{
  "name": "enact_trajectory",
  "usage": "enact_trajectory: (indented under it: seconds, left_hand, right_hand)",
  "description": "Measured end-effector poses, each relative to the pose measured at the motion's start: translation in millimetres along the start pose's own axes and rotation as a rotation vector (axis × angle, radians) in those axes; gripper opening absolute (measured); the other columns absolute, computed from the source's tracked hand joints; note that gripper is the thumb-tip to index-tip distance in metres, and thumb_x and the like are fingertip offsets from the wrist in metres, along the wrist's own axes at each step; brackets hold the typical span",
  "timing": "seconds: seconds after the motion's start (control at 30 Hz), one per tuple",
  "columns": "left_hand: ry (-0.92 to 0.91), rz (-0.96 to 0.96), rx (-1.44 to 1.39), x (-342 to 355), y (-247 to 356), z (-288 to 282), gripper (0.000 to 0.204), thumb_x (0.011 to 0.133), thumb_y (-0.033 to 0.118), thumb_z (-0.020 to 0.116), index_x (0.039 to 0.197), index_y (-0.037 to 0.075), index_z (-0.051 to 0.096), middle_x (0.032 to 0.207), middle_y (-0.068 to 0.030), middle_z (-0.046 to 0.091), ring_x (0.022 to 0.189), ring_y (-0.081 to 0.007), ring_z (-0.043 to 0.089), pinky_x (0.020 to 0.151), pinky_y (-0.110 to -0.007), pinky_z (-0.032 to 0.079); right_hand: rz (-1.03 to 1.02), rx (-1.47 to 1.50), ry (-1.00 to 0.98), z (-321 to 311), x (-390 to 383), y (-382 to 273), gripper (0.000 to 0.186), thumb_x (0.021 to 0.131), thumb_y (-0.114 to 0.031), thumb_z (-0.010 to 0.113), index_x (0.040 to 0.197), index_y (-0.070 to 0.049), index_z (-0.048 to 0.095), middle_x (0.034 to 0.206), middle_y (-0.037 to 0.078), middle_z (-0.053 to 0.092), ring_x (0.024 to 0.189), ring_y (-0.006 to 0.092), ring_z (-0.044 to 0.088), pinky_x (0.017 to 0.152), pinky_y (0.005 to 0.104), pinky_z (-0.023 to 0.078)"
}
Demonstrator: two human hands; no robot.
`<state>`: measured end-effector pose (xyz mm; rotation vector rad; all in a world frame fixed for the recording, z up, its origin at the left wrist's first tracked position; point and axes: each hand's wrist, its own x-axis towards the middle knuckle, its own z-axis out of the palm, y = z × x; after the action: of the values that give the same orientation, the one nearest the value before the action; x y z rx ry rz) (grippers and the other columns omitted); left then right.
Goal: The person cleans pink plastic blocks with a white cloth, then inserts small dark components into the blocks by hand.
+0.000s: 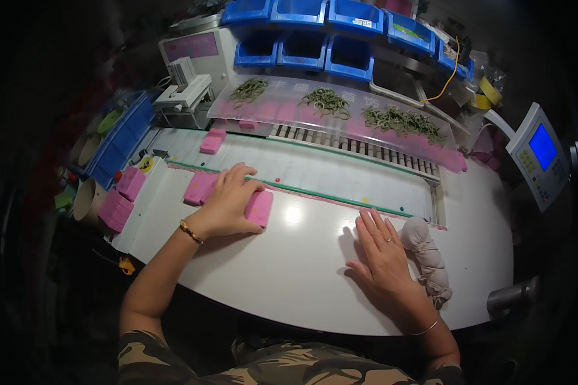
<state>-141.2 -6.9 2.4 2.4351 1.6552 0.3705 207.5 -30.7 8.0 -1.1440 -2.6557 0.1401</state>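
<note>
So the left hand (228, 200) is the busy one here. That forearm comes in from the near left, elbow bent, running up toward the far side and a bit right, with a dark beaded bracelet (191, 231) at the wrist. The hand is arched, back up, fingers curled over to the right. The thumb sits at the near end of a pink rectangular block (259, 209) and a fingertip is at the far end, so the grip is closed around that block. The block is on the white worktop (295, 263), left of the middle, just on the near side of the green-edged conveyor belt (327, 178). A second pink block (200, 188) is just left of the same hand, partly behind it, and a third pink block (212, 141) lies farther off on the belt.

The right hand (382, 255) isn't gripping anything. It's palm down over the worktop, fingers long and close together, pointing to the far left, thumb stuck out to the left. Can't tell if the palm touches the surface. There's a ring (389, 240) on one finger, and that forearm slants in from the near right. Just right of that hand is a lumpy, tied-off grey cloth roll (430, 260) lying on the worktop.
</note>
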Motion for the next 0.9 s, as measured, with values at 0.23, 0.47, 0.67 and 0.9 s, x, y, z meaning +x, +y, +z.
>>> enact_trajectory:
  seconds: [0.23, 0.47, 0.67, 0.9]
  left_hand:
    - [0.305, 0.391, -0.441, 31.4, 96.9, 24.7, 0.077, 0.059, 0.026, 0.086, 0.125, 0.013, 0.049, 0.132, -0.0170, 0.039, 0.130, -0.0391, 0.033, 0.108, -0.049, 0.028]
    - [0.314, 0.483, -0.700, 52.8, 134.3, 37.5, 0.081, 0.062, 0.023, 0.086, 0.131, 0.015, 0.044, 0.135, -0.0165, 0.037, 0.131, -0.0397, 0.030, 0.108, -0.048, 0.028]
    - [0.060, 0.184, -1.113, 51.1, 144.0, 44.8, 0.087, 0.075, 0.018, 0.081, 0.145, 0.005, 0.030, 0.136, -0.0149, 0.048, 0.125, -0.0222, 0.049, 0.103, -0.038, 0.040]
    - [-0.109, 0.262, -1.140, 50.8, 130.0, 43.4, 0.064, 0.082, 0.007, 0.073, 0.138, 0.001, 0.043, 0.119, -0.0140, 0.062, 0.106, -0.0184, 0.062, 0.096, -0.034, 0.049]
  right_hand:
    - [0.327, 1.240, 0.093, 10.4, 20.6, 11.8, 0.051, 0.087, -0.011, 0.067, 0.133, 0.000, 0.049, 0.127, 0.012, 0.058, 0.111, 0.0187, 0.056, 0.092, 0.0328, 0.047]
    - [0.226, 1.778, 0.138, -3.6, 17.7, 27.5, 0.047, 0.081, -0.013, 0.074, 0.122, 0.000, 0.053, 0.115, 0.005, 0.058, 0.107, 0.0133, 0.054, 0.093, 0.0283, 0.044]
    - [0.328, 1.451, 0.373, -2.0, 20.2, 22.3, 0.047, 0.078, -0.008, 0.075, 0.120, -0.001, 0.055, 0.113, 0.006, 0.058, 0.103, 0.0132, 0.056, 0.086, 0.0275, 0.046]
    - [0.067, 0.820, 0.357, -13.3, 21.0, 14.3, 0.047, 0.073, -0.009, 0.076, 0.116, -0.003, 0.060, 0.107, 0.010, 0.061, 0.094, 0.0185, 0.060, 0.077, 0.0289, 0.049]
